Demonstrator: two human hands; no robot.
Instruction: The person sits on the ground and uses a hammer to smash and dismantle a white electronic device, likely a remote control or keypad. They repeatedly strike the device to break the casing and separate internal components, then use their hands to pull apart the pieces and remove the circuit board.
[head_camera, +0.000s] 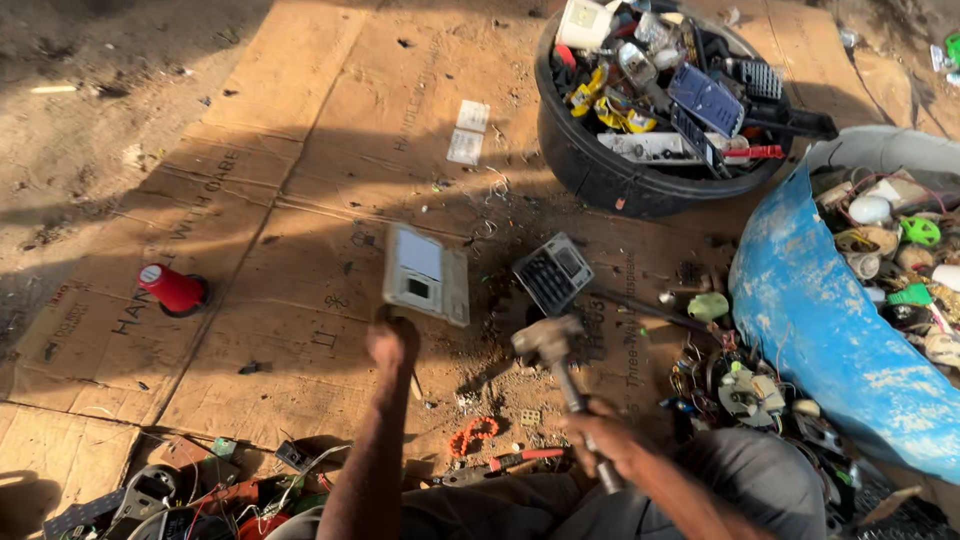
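A metal-headed hammer with a steel shaft is being held in the right hand, the grip closed tightly round its lower shaft and the head raised just above the flattened brown cardboard sheet covering the dirt floor. A thin metal rod is being clasped in the fisted left hand, which is touching the near edge of a pale rectangular plastic device casing lying near the cardboard's centre. A small grey keypad unit is lying just beside the hammer head. A black round tub of electronic scrap is standing at the far edge, a blue plastic drum half at the right edge, and a red cylindrical cap towards the left edge.
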